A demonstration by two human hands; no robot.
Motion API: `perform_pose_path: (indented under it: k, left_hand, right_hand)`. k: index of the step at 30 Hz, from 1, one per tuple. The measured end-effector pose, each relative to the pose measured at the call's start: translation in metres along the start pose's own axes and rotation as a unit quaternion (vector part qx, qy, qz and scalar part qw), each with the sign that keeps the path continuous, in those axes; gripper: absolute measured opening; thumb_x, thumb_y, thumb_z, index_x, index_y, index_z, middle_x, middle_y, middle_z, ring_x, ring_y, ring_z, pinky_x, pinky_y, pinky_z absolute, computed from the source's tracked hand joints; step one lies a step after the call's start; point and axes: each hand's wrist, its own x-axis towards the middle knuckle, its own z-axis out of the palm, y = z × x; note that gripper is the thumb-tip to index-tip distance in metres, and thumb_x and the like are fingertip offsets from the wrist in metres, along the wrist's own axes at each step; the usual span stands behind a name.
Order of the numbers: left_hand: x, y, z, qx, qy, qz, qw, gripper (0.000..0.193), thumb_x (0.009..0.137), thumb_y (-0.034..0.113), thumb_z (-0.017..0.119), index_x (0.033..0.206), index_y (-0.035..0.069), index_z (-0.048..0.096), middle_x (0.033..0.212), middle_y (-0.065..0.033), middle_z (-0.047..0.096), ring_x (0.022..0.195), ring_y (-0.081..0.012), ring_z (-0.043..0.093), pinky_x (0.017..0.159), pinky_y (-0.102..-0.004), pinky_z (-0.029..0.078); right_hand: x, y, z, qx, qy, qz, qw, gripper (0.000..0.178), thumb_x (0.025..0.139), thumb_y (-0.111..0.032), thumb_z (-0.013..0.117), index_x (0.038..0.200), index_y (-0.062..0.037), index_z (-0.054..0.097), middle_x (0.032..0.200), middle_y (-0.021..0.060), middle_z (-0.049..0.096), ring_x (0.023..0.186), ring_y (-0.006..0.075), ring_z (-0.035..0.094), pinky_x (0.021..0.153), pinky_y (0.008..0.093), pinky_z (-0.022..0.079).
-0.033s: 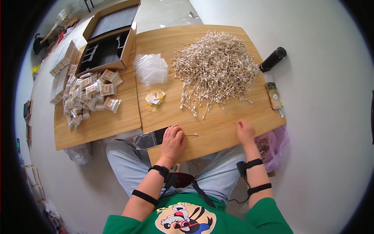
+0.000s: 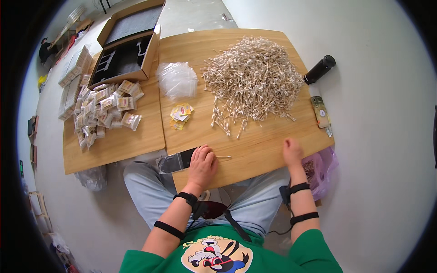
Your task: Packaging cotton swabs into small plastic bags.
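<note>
My left hand (image 2: 203, 164) lies at the near edge of the wooden table, palm down, fingers fairly flat. Beneath it is the dark part of a clear plastic bag (image 2: 171, 164), which reaches out over the edge. One cotton swab (image 2: 224, 157) sticks out from under this hand, its white tip pointing right. My right hand (image 2: 292, 152) is over the table's near right side, fingers curled closed; anything in them is hidden. Farther back rises a big heap of cotton swabs (image 2: 257, 77), with several loose ones at its near side.
Clear bags (image 2: 177, 81) and yellow-white cards (image 2: 180, 113) lie mid-table. Filled swab packets (image 2: 107, 104) are piled left, beside an open cardboard box (image 2: 148, 63). A black bottle (image 2: 320, 69) and a phone (image 2: 320, 112) line the right edge; a purple bag (image 2: 325, 170) hangs below.
My right hand has moved slightly to the right, toward the table's right edge. My left hand, the bag and the swab under it stay where they were.
</note>
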Motion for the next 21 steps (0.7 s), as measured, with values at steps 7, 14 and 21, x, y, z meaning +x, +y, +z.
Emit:
perform_pose_path:
  k: [7, 14, 21]
  left_hand:
    - [-0.005, -0.007, 0.000, 0.014, -0.001, 0.017, 1.000, 0.021, 0.079, 0.013, 0.070, 0.096, 0.006, 0.059, 0.114, -0.0104, 0.058, 0.122, -0.0312, 0.052, 0.108, -0.0453, 0.039]
    - [-0.005, -0.002, -0.006, -0.010, -0.017, 0.034, 0.999, 0.019, 0.078, 0.015, 0.071, 0.090, 0.006, 0.060, 0.110, -0.0098, 0.058, 0.119, -0.0310, 0.054, 0.105, -0.0440, 0.041]
    - [-0.010, -0.006, -0.004, -0.017, -0.003, 0.009, 1.000, 0.025, 0.079, 0.017, 0.072, 0.098, 0.007, 0.059, 0.118, -0.0120, 0.058, 0.123, -0.0323, 0.052, 0.106, -0.0450, 0.040]
  right_hand:
    - [0.023, -0.066, 0.018, 0.074, 0.036, -0.043, 0.996, 0.017, 0.088, -0.023, 0.067, 0.092, -0.0081, 0.060, 0.094, 0.0134, 0.060, 0.092, 0.0348, 0.059, 0.078, 0.0462, 0.049]
    - [0.004, -0.183, 0.044, 0.073, -0.019, -0.049, 0.996, 0.020, 0.084, -0.025, 0.070, 0.088, -0.0093, 0.059, 0.093, 0.0112, 0.060, 0.093, 0.0330, 0.059, 0.078, 0.0446, 0.049]
    - [-0.034, -0.179, 0.043, 0.071, -0.047, -0.095, 0.992, 0.013, 0.085, -0.018, 0.067, 0.088, -0.0093, 0.059, 0.092, 0.0115, 0.060, 0.091, 0.0331, 0.059, 0.076, 0.0457, 0.048]
